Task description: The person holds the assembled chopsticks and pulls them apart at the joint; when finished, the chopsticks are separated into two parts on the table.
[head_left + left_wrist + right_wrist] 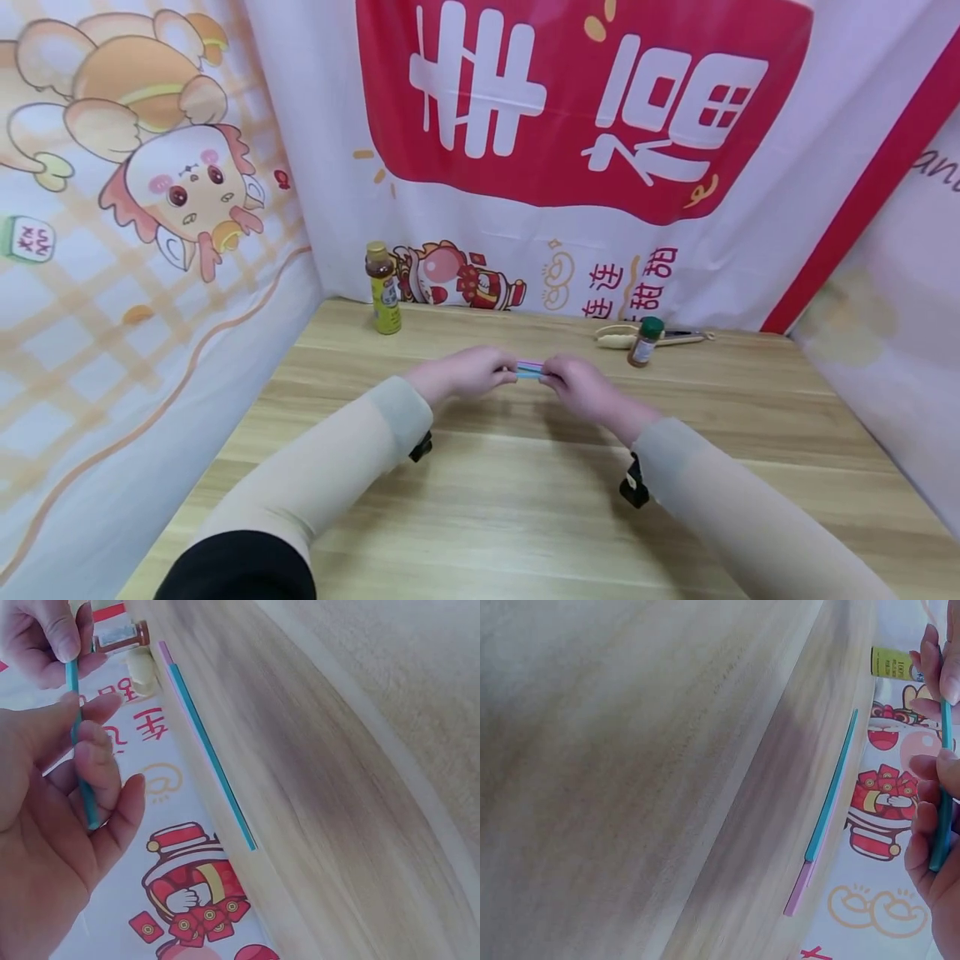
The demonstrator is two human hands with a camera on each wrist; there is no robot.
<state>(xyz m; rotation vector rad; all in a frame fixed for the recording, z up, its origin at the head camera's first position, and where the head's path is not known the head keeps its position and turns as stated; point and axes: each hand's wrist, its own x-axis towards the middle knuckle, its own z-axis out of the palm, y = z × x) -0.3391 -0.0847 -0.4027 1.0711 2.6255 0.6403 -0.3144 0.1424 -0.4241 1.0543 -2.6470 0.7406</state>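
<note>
A teal chopstick [88, 802] is held level above the table between my two hands. My left hand [468, 372] grips one end, its thumb and fingers curled round the stick. My right hand [588, 390] pinches the other end, a short distance to the right. On the table below lies another pair, a teal chopstick [831, 799] and a pink chopstick [799, 891], side by side and slightly offset lengthwise. From the head view my hands hide most of these sticks, and only short teal and pink lengths show in the gap.
At the back left stands a drink bottle [386, 292] with a yellow-green label. Toward the back right, a small green-lidded jar [645, 343] stands in front of tongs [686, 337]. Printed cloth [465, 200] hangs along the table's rear edge and both sides.
</note>
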